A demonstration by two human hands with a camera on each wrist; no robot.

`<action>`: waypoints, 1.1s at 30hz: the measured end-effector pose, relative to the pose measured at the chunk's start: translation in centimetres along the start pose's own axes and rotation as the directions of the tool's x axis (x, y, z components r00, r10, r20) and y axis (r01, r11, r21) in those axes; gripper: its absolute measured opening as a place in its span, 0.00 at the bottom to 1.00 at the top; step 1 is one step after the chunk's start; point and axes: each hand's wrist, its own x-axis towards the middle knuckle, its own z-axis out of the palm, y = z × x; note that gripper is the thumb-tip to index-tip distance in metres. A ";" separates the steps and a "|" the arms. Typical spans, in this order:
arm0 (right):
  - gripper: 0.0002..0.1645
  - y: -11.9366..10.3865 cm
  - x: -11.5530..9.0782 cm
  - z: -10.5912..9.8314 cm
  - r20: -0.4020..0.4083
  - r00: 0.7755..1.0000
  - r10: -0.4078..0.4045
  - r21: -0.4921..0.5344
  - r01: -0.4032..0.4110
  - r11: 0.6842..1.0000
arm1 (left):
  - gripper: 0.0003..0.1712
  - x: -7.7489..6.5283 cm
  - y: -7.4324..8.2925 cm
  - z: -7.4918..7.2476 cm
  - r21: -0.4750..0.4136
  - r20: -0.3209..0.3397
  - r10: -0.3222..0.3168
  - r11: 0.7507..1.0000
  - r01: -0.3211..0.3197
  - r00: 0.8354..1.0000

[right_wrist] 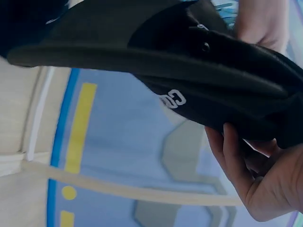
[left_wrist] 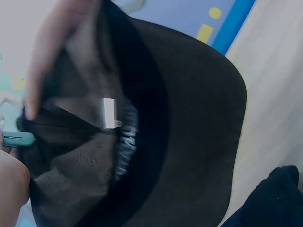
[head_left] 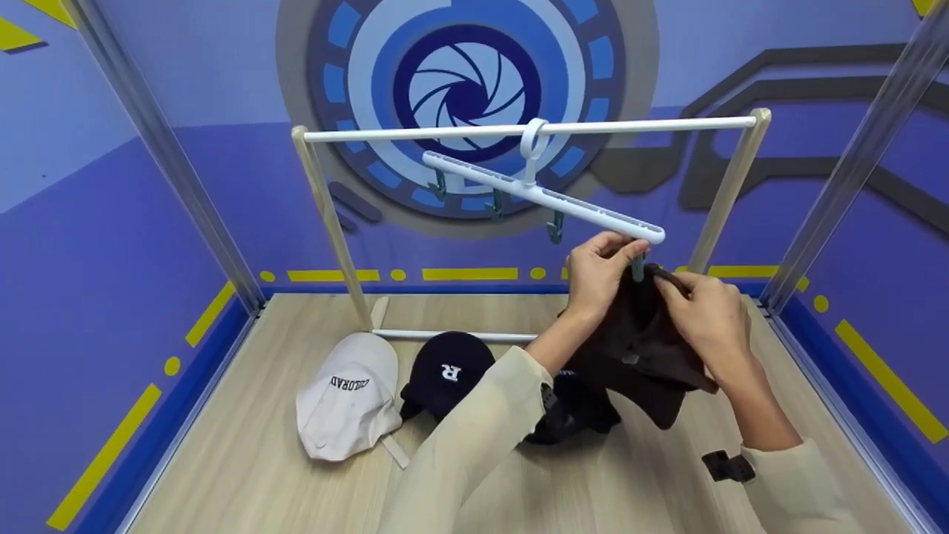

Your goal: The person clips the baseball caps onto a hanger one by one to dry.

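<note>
In the head view, a dark brown baseball cap (head_left: 619, 371) hangs brim-down beneath the right end of a white clip hanger (head_left: 586, 210). My left hand (head_left: 595, 271) pinches the green clip (head_left: 638, 268) at that end, right at the cap's back edge. Gripping the same edge from the other side is my right hand (head_left: 708, 319). The left wrist view looks into the cap (left_wrist: 199, 104), past a white label, with the green clip (left_wrist: 18, 138) at its edge. White letters show on the cap (right_wrist: 213, 101) in the right wrist view, above my right hand (right_wrist: 265, 184).
The hanger hooks over the white rail (head_left: 415, 133) of a wooden-sided rack. More green clips (head_left: 554, 226) dangle from it. Below on the table (head_left: 245, 460) lie a white cap (head_left: 341, 415), a navy cap with an R (head_left: 445, 363), and a black cap (head_left: 574, 415) partly hidden by my left sleeve.
</note>
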 end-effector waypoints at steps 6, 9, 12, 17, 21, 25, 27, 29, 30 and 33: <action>0.23 -0.2 0.1 -0.9 -0.022 1.000 -0.022 0.017 0.022 1.000 | 0.11 0.0 0.8 -0.1 -0.024 0.041 -0.013 1.000 0.014 0.999; 0.25 0.3 0.2 -0.9 -0.014 1.000 -0.008 0.030 0.008 1.000 | 0.14 0.0 0.5 0.0 -0.047 0.088 -0.040 0.998 0.044 0.995; 0.25 0.8 0.3 -0.7 -0.022 1.000 -0.011 0.031 0.012 0.999 | 0.15 0.0 -0.6 0.1 -0.045 0.128 -0.045 0.998 0.051 0.991; 0.24 1.4 0.5 -0.4 -0.030 0.999 -0.027 0.030 0.028 0.999 | 0.17 0.0 -2.1 -0.1 -0.023 0.186 -0.021 0.999 0.025 0.982; 0.24 2.0 0.5 -0.3 -0.033 0.999 -0.024 0.016 0.025 1.000 | 0.19 -0.3 -2.7 -0.8 -0.052 0.251 0.020 0.999 -0.007 0.968; 0.23 2.6 0.5 -0.1 -0.036 0.999 -0.021 0.007 0.021 1.000 | 0.18 -0.8 -3.1 -1.9 -0.055 0.320 0.053 0.998 -0.037 0.946; 0.22 2.9 0.5 0.0 -0.026 1.000 -0.016 0.011 0.016 1.000 | 0.18 -1.2 -3.3 -2.5 -0.025 0.343 0.053 0.999 -0.048 0.938; 0.22 3.2 0.4 0.1 -0.011 1.000 -0.009 0.016 0.009 1.000 | 0.18 -1.6 -3.5 -3.1 0.007 0.363 0.051 0.998 -0.057 0.930; 0.22 3.3 0.4 0.1 -0.002 1.000 -0.004 0.017 0.004 1.000 | 0.18 -1.8 -3.6 -3.4 0.023 0.374 0.052 0.998 -0.065 0.926; 0.21 3.6 0.2 0.3 0.020 1.000 0.004 0.017 -0.004 1.000 | 0.19 -2.6 -4.1 -4.1 0.087 0.420 0.061 0.990 -0.108 0.905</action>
